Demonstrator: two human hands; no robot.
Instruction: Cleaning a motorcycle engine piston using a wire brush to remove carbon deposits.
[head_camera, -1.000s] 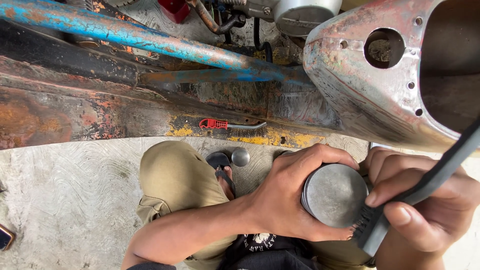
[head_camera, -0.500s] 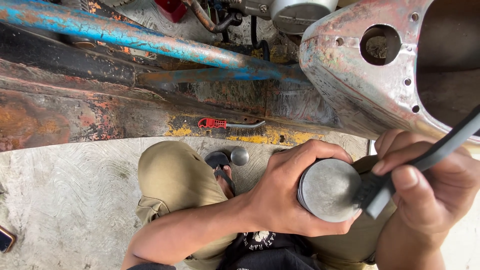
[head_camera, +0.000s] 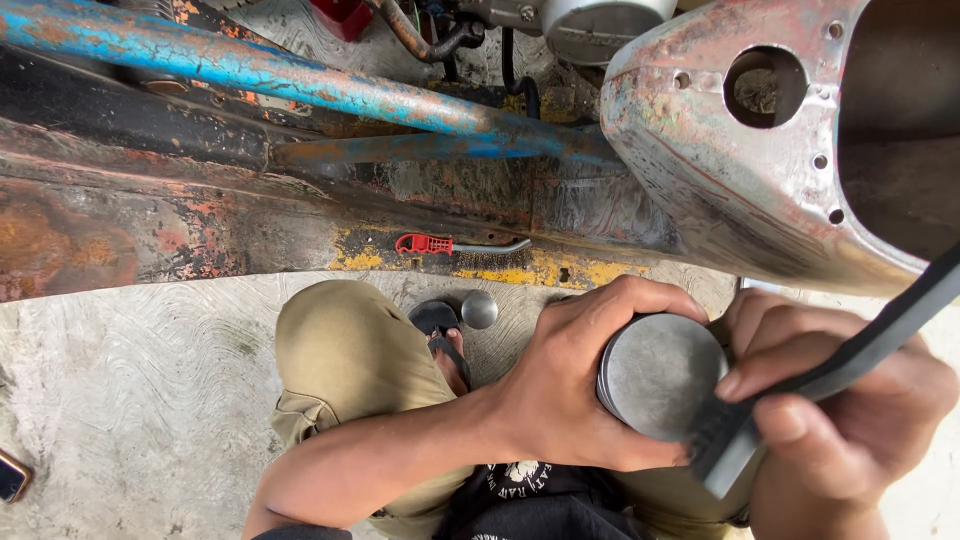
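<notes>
My left hand wraps around a round grey metal cylinder, its flat face turned up toward me. My right hand grips a black-handled brush, whose head rests against the lower right rim of the cylinder. Both hands are low in the head view, above my lap and my bent knee in khaki trousers.
A rusty, stripped vehicle frame with a blue tube spans the top. A bare metal body shell hangs at the upper right. A red-handled wire brush lies on the frame. A small round metal part sits on the concrete by my sandal.
My right hand has shifted the brush down across the cylinder's face to its lower right rim. My left hand keeps the cylinder in place.
</notes>
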